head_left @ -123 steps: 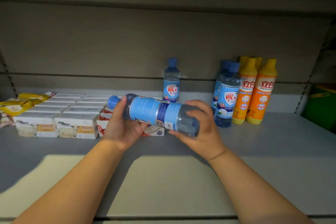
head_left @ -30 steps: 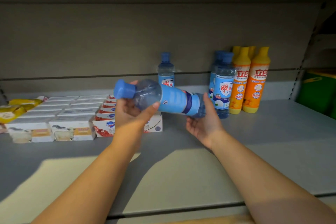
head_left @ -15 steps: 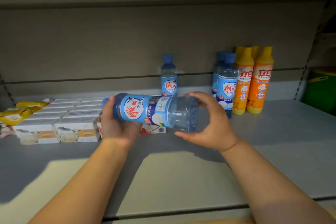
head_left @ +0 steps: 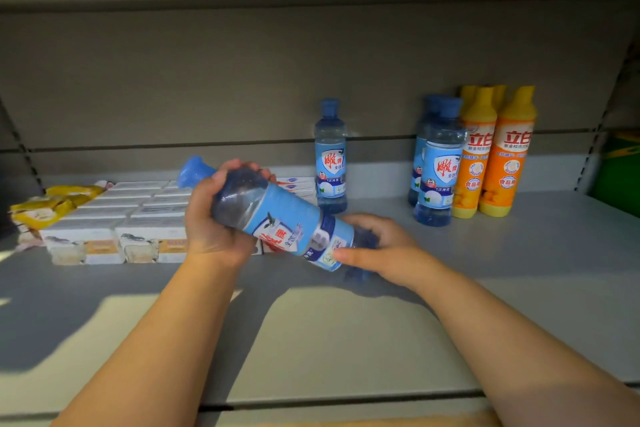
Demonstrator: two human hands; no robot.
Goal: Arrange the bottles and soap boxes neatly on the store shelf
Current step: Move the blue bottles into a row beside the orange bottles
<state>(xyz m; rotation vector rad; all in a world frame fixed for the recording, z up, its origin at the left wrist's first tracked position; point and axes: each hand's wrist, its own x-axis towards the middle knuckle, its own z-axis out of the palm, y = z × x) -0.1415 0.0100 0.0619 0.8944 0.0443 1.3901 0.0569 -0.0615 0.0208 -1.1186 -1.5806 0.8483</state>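
In the middle of the frame both hands hold a blue bottle (head_left: 284, 222) just above the grey shelf (head_left: 346, 340). It is tilted, its blue cap towards the upper left and its base towards the lower right, with the label facing the camera. The left hand (head_left: 214, 218) grips the clear shoulder below the cap, its fingers (head_left: 239, 165) curled over the top of the bottle. The right hand (head_left: 384, 246) cups the base, thumb along the label's lower edge and the other fingers (head_left: 360, 220) wrapped round the far side.

At the left of the frame, rows of white soap boxes (head_left: 114, 218) lie flat and close together, reaching back towards the rear wall. Further boxes with blue print (head_left: 294, 182) show just behind the held bottle. Yellow packets (head_left: 52, 201) lie at the far left.

A single blue bottle (head_left: 330, 163) stands upright at the back, centre. To the right, well apart from it, two more blue bottles (head_left: 438, 170) stand one behind the other, just beside a group of orange bottles (head_left: 495, 156) with yellow tops. A green object (head_left: 620, 163) sits at the far right edge.
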